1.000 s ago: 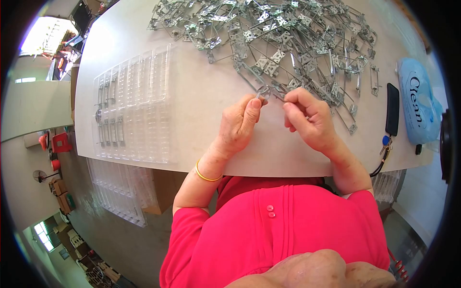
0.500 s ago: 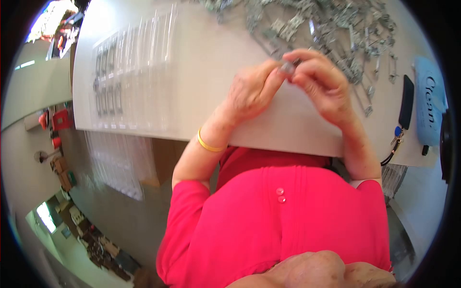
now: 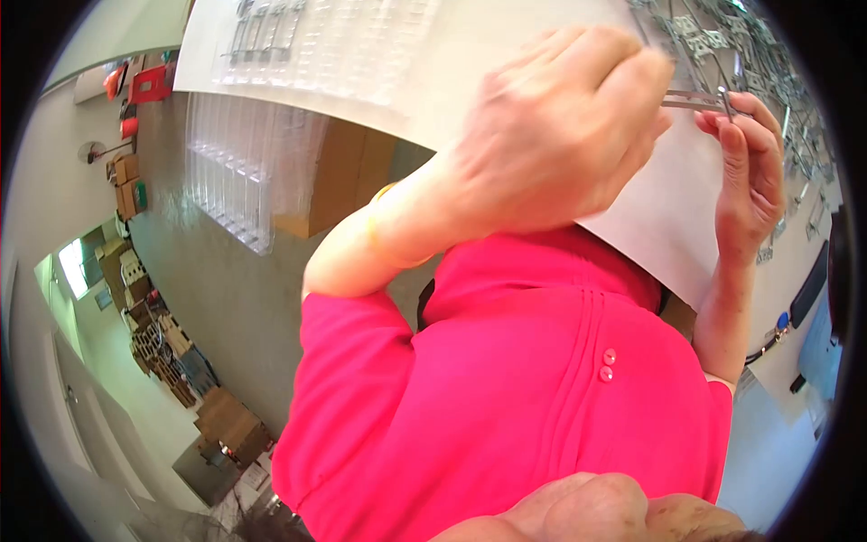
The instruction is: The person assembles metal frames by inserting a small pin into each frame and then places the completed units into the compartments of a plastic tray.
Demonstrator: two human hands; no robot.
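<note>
At two o'clock, near the pile (image 3: 709, 41), pinched at one end in the right hand (image 3: 752, 176): a metal part (image 3: 691, 101), more exposed than half a second ago. Larger in view now, with curled fingers: the left hand (image 3: 562, 135). Cannot tell its grip, hidden behind the knuckles. Seemingly still in handling, not laid in the tray (image 3: 370, 54) at eleven o'clock.

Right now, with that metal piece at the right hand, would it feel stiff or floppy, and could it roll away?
The metal piece probably feels stiff: its slim strip looks straight. It seems light, since the right hand holds its end with just fingertips. The part standing crosswise at that end would likely keep it from rolling.
</note>
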